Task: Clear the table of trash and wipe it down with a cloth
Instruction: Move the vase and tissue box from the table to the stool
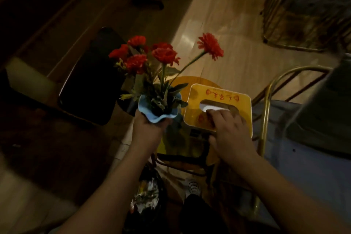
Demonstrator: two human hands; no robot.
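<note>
2 chairs flank the scene: a black-seated chair (91,81) on the left and a gold-framed chair (266,104) on the right. Between them stands the small round yellow table (182,81), mostly hidden. Lower, near the person's feet, a dark bag (163,192) holds crumpled pale trash (147,192). The right hand (229,135) grips a yellow tissue box (195,100) over the table, fingers pressed together across the lid, thumb apart at the near edge. The left hand (150,125) curls its fingers round a blue-rimmed vase (152,114) of red flowers (165,55).
</note>
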